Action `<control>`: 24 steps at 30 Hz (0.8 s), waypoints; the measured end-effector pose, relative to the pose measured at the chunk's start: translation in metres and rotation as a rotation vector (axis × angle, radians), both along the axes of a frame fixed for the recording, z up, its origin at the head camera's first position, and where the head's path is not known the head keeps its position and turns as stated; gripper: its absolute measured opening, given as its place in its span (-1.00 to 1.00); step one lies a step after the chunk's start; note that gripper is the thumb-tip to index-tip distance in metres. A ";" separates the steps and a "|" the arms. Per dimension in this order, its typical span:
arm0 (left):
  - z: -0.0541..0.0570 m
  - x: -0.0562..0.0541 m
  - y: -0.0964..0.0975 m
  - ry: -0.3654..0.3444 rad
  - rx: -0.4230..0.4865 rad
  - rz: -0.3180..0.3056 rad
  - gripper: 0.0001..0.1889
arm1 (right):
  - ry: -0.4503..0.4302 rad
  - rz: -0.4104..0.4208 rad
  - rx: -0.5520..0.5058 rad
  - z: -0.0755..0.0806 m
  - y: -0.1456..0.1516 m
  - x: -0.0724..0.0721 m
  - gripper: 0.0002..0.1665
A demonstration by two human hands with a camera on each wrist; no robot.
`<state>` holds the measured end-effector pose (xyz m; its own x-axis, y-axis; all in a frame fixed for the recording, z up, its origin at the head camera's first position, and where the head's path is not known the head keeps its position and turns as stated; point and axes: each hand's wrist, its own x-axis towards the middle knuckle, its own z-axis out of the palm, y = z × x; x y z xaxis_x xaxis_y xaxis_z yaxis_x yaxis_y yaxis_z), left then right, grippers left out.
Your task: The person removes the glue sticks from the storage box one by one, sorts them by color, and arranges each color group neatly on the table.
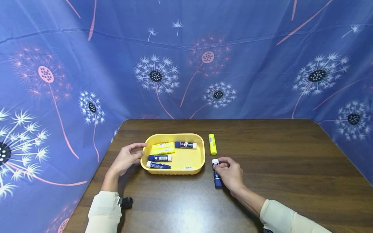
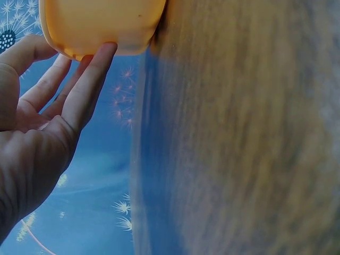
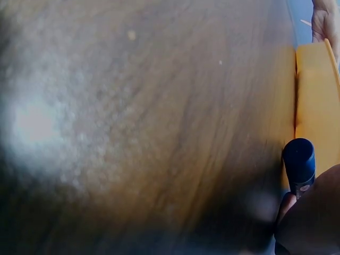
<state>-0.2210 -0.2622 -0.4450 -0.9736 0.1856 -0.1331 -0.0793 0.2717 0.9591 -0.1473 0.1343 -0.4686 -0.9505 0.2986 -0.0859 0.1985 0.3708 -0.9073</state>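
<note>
My right hand [image 1: 231,174] pinches a dark blue glue stick [image 1: 217,182] with a white end, just right of the yellow tray [image 1: 175,172]. In the right wrist view the stick's blue end [image 3: 300,159] sticks out past the hand. My left hand [image 1: 127,158] touches the tray's left end with its fingertips; the left wrist view has these fingers [image 2: 87,85] nearly straight against the outer wall. Several glue sticks lie in the tray, among them a blue one [image 1: 185,145] at the back right, a blue one [image 1: 160,158] at left and a yellow one [image 1: 162,150].
A yellow glue stick [image 1: 212,144] lies on the brown wooden table [image 1: 279,161], right of the tray and beyond my right hand. Behind the table hangs a blue cloth [image 1: 250,64] with dandelion prints. A black strap piece [image 1: 126,203] sits at my left sleeve.
</note>
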 end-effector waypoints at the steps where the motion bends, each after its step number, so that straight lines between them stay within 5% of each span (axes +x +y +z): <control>1: 0.000 0.000 0.000 0.000 0.002 -0.001 -0.49 | 0.003 0.003 0.010 0.000 0.000 0.000 -0.61; 24: -0.003 0.001 -0.003 0.020 0.025 -0.017 -0.48 | 0.065 0.070 0.226 0.001 0.000 -0.001 -0.66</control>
<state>-0.2204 -0.2652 -0.4482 -0.9726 0.2050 -0.1091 -0.0560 0.2490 0.9669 -0.1485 0.1341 -0.4673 -0.9710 0.2360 0.0381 0.1085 0.5770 -0.8095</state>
